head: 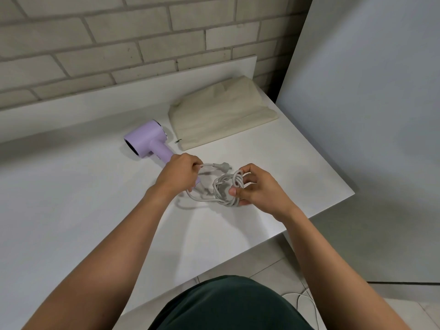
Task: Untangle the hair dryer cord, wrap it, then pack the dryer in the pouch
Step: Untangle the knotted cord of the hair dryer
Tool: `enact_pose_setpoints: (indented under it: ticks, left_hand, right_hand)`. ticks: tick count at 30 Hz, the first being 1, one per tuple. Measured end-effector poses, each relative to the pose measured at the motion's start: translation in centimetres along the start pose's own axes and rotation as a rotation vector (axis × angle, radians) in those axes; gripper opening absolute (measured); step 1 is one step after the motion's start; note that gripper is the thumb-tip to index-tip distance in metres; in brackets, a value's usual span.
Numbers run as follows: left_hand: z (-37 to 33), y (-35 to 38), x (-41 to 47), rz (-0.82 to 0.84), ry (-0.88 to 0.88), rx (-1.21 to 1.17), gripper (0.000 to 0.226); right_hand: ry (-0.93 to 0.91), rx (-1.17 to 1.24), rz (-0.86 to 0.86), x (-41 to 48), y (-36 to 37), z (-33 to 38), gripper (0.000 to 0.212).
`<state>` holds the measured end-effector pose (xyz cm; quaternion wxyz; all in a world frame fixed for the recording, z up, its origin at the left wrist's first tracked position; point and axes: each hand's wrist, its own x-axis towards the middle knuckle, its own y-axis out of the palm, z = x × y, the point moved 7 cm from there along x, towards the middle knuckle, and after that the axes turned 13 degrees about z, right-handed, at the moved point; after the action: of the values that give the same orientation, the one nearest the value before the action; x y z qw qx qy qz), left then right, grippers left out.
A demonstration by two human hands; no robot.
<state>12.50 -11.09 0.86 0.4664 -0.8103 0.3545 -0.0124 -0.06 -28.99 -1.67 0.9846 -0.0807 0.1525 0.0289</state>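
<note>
Head view: the purple hair dryer [147, 141] lies on its side on the white table [71, 186], left of centre in the frame, with its handle running down and right under the left hand [178, 172]. That hand's fingers are curled round a strand of the grey cord [226, 189], just short of the plug [219, 166], which sticks out to the right of the knuckles. At centre frame, the right hand [257, 186] pinches the knotted bundle of loops between its thumb and fingertips, lifted a little off the table. The beige pouch [221, 115] lies flat in the upper middle, near the dryer's head and apart from both hands. Whether its mouth is open I cannot tell. A second white cable [307, 303] lies on the floor at lower right.

The untangling looks barely begun. The main risk is pulling the plug end away while the loops are bunched, which could tighten the knot instead of freeing it. A hard tug could also drag the dryer across the table by its handle or strain the cord where it enters the handle. The plug may snag if it is fed through the wrong loop.
</note>
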Motion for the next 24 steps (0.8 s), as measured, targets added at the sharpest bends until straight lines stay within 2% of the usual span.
enact_pose_setpoints:
  ticks: [4, 8, 11, 17, 21, 24]
  left_hand:
    - [0.5, 0.6, -0.1, 0.061, -0.039, -0.157, 0.024]
    - [1.2, 1.2, 0.4, 0.072, -0.029, -0.063, 0.026]
    - [0.8, 1.8, 0.4, 0.099, 0.033, -0.099, 0.028]
    - [2.2, 1.2, -0.6, -0.085, -0.040, -0.233, 0.024]
    - [2.2, 0.2, -2.7, -0.179, 0.082, -0.229, 0.026]
    - [1.6, 1.0, -4.8, -0.103, 0.242, -0.170, 0.040]
  right_hand:
    - [0.000, 0.122, 0.000, -0.4, 0.3, 0.2, 0.035]
    - [-0.009, 0.218, -0.001, -0.7, 0.7, 0.3, 0.036]
    - [-0.013, 0.237, 0.052, -0.8, 1.5, 0.5, 0.040]
    - [0.013, 0.263, 0.049, -0.7, 2.3, 0.8, 0.034]
    - [0.063, 0.313, 0.034, -0.4, 2.5, 0.4, 0.031]
    - [0.094, 0.337, 0.018, -0.4, 2.7, 0.3, 0.027]
